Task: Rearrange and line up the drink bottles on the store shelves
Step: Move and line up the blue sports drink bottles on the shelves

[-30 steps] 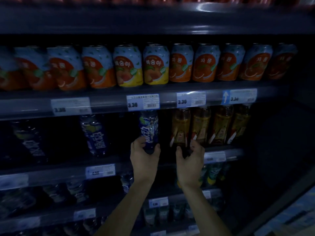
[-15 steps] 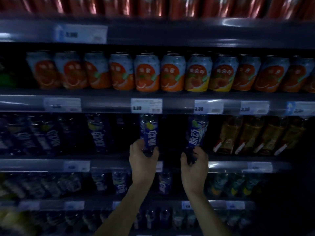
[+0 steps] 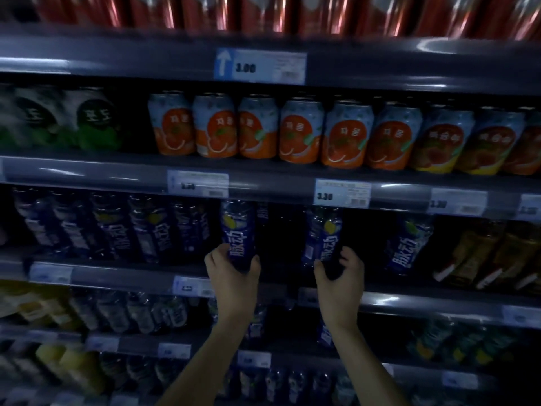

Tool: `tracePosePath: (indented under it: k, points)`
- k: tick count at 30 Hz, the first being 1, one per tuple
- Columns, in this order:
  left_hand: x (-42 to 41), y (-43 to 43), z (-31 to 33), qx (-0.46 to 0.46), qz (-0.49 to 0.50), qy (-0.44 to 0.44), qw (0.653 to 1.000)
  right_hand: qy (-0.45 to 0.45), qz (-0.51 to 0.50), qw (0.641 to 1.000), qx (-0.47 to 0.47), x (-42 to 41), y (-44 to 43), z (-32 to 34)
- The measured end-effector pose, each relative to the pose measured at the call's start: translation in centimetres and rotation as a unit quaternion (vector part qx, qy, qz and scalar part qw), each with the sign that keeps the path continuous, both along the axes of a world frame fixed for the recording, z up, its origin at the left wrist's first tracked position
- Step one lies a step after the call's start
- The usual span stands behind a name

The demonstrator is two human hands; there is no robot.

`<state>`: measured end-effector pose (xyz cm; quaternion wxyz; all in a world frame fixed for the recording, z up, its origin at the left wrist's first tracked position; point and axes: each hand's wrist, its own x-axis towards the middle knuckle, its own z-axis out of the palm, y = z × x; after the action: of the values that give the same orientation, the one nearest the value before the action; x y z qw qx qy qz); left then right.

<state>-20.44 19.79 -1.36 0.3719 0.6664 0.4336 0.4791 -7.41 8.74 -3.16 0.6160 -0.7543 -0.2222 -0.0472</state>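
On the third shelf (image 3: 117, 275) stand dark blue drink bottles with white lettering. My left hand (image 3: 232, 278) grips the base of one blue bottle (image 3: 237, 230), which stands upright near the shelf's middle. My right hand (image 3: 341, 281) is closed around the lower part of a second blue bottle (image 3: 322, 238) to the right of it. A dark gap separates the two held bottles. A third blue bottle (image 3: 408, 244) leans further right. Several more blue bottles (image 3: 117, 227) stand in a row on the left.
Orange fruit cans (image 3: 257, 128) line the shelf above, with green-labelled cans (image 3: 90, 121) at its left. Red cans (image 3: 263, 10) fill the top shelf. Amber tea bottles (image 3: 491, 256) stand at the right. Lower shelves hold clear and yellow bottles (image 3: 70, 370). Price tags run along shelf edges.
The view has swung left and up along the shelves. My right hand went from an amber bottle to a blue bottle. Both hands with their bottles have shifted left along the shelf.
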Motion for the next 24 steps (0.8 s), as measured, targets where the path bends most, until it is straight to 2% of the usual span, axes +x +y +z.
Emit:
tracePosePath:
  k: [7,12,18,24]
  points:
    - [-0.7,3.3,0.2,-0.061,-0.038,0.024,0.997,0.001,-0.024,1.000,-0.006,0.3,2.2,0.2]
    - [-0.2,4.7,0.3,-0.069,-0.060,0.018,0.996,0.007,-0.031,0.999,0.002,1.3,2.7,0.4]
    - [-0.1,5.5,-0.2,-0.069,-0.041,0.021,0.997,0.036,0.019,0.999,0.018,2.1,2.5,-0.2]
    - [-0.3,5.6,-0.4,-0.071,-0.051,0.023,0.996,0.054,0.024,0.998,0.028,2.4,2.4,-0.5]
